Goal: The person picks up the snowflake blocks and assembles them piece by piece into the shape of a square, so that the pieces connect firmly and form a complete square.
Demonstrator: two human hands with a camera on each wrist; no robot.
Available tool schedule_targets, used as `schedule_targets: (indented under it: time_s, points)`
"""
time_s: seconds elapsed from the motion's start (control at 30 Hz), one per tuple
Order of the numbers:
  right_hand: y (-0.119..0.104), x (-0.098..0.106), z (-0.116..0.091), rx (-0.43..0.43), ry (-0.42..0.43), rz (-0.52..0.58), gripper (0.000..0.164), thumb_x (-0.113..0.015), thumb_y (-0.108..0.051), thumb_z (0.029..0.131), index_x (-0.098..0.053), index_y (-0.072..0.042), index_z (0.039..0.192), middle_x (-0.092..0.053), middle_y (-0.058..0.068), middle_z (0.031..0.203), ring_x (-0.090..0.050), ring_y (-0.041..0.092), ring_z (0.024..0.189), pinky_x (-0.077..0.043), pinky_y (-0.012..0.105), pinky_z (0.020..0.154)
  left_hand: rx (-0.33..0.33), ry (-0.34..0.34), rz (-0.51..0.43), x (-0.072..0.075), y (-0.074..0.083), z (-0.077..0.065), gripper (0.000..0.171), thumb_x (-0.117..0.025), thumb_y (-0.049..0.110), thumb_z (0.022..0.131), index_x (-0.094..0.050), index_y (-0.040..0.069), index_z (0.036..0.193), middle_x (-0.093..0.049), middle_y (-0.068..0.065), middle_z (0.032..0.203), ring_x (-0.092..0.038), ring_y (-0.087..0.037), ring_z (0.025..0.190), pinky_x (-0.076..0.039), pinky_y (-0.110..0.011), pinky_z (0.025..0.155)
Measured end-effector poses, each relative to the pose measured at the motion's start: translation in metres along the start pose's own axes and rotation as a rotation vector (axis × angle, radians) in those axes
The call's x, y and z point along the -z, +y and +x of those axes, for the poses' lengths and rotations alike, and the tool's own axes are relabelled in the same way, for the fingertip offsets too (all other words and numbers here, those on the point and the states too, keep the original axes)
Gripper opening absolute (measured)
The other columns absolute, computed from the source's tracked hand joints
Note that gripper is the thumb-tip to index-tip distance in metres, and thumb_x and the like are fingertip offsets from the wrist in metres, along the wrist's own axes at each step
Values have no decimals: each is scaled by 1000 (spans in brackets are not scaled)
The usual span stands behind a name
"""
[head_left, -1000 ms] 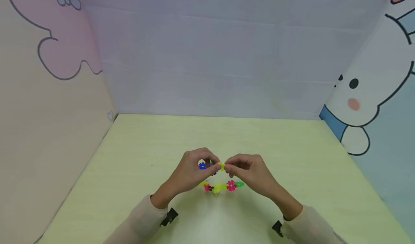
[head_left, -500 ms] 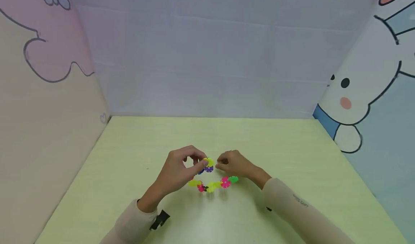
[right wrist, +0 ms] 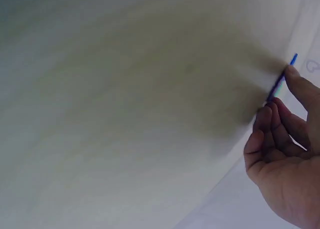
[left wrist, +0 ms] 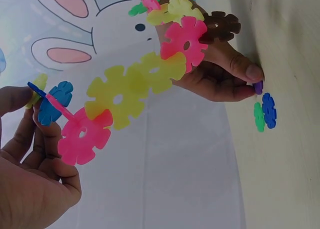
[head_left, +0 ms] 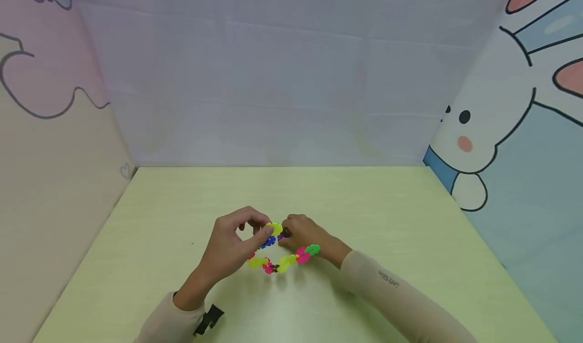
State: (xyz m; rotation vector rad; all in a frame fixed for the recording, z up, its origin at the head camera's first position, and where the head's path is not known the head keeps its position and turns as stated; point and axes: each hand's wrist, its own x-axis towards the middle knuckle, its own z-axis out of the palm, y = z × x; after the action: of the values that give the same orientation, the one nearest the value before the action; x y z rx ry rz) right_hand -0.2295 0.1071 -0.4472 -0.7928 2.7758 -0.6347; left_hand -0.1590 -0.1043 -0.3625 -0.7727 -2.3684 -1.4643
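Observation:
My left hand (head_left: pixel 227 247) pinches the yellow snowflake disc (head_left: pixel 276 228) at one end of a chain of interlocking plastic discs. Pink discs (left wrist: pixel 86 135), yellow discs (left wrist: pixel 117 99) and a brown disc (left wrist: pixel 220 27) follow along the chain, raised off the table in the left wrist view. A green disc (head_left: pixel 313 250) ends it on the right. Behind the chain, my right hand (head_left: pixel 306 234) is low at the table, with a purple snowflake disc (left wrist: pixel 258 87) between thumb and fingertips. Its fingers partly hide that disc.
Beside the right fingertips, a loose blue disc (left wrist: pixel 269 110) and a loose green disc (left wrist: pixel 259 117) lie on the pale table (head_left: pixel 387 206). Fabric walls with cartoon drawings, including a rabbit (head_left: pixel 473 130), stand around the table's back and sides.
My right hand has let go of the yellow disc at the chain's end, moved down beside it and taken the purple disc. My left hand still holds the chain. The head view has turned right.

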Motion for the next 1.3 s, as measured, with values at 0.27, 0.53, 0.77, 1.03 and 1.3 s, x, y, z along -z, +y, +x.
schedule_targets:
  time_s: [0.27, 0.53, 0.77, 1.03, 1.3]
  points:
    - [10, 10, -1, -216, -151, 220, 23, -88, -26, 83, -70, -12, 83, -68, -2, 79, -61, 12, 71, -53, 27, 66, 11, -12, -17, 2, 2, -1, 13, -77, 13, 93, -74, 26, 95, -68, 12, 82, -60, -6, 78, -42, -31, 77]
    - [27, 18, -16, -161, -126, 396, 21, -85, -23, 86, -70, -13, 75, -68, -3, 69, -56, 8, 62, -45, 24, 58, 33, -1, 9, 2, 1, -6, 12, -78, 13, 92, -75, 24, 95, -67, 12, 81, -60, -6, 77, -43, -30, 77]
    - [34, 41, -38, -82, -35, 606, 13, -73, -19, 97, -74, -9, 89, -66, 3, 68, -59, 30, 60, -42, 26, 55, 50, 1, 24, 0, 2, -7, 12, -79, 13, 91, -76, 24, 95, -68, 12, 81, -61, -6, 77, -43, -30, 76]
    - [5, 87, -73, -56, 115, 934, 23, -68, -20, 101, -75, 1, 103, -72, 5, 80, -70, 24, 70, -55, 28, 64, 101, 6, 32, -4, 2, -7, 9, -81, 16, 90, -77, 22, 97, -75, 12, 86, -66, -4, 81, -50, -27, 75]
    - [-29, 87, -90, -117, -29, 1185, 22, -63, -17, 104, -73, 2, 101, -71, 0, 78, -66, 9, 63, -57, 21, 64, 162, 12, -27, -8, 4, -6, 10, -82, 16, 89, -77, 17, 98, -78, 6, 88, -72, -4, 79, -58, -27, 76]
